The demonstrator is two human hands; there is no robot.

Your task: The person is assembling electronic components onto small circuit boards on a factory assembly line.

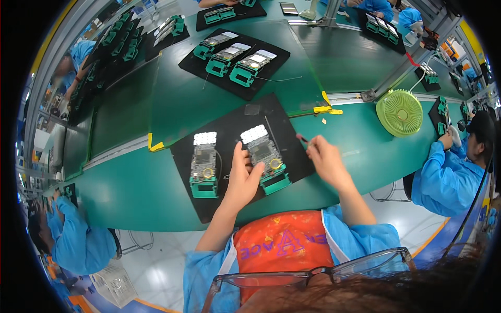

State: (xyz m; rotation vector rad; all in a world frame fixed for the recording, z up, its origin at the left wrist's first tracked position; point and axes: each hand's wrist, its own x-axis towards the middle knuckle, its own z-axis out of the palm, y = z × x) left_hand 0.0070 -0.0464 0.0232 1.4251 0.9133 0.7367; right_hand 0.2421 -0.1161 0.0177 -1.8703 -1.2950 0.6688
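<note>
My left hand [243, 175] rests along the left side of a circuit board [261, 152] in a green frame, with its fingers at the edge and the thumb over the face. The board has white round keypad domes at its far end and a round yellowish part near its lower end. My right hand [330, 159] is raised to the right of it, pinching a thin dark tool [302, 139] whose exact kind I cannot make out. A second board in a green frame [203, 167] lies to the left, a thin cable beside it. Both boards lie on a black mat [287, 125].
Beyond lies another black mat [250, 94] with three similar boards and loose thin wires. A green fan [400, 113] stands at the right, near yellow tape [327, 110]. Co-workers in blue sit at the left [83, 235] and right [451, 172]. A metal frame post [391, 78] rises at the right.
</note>
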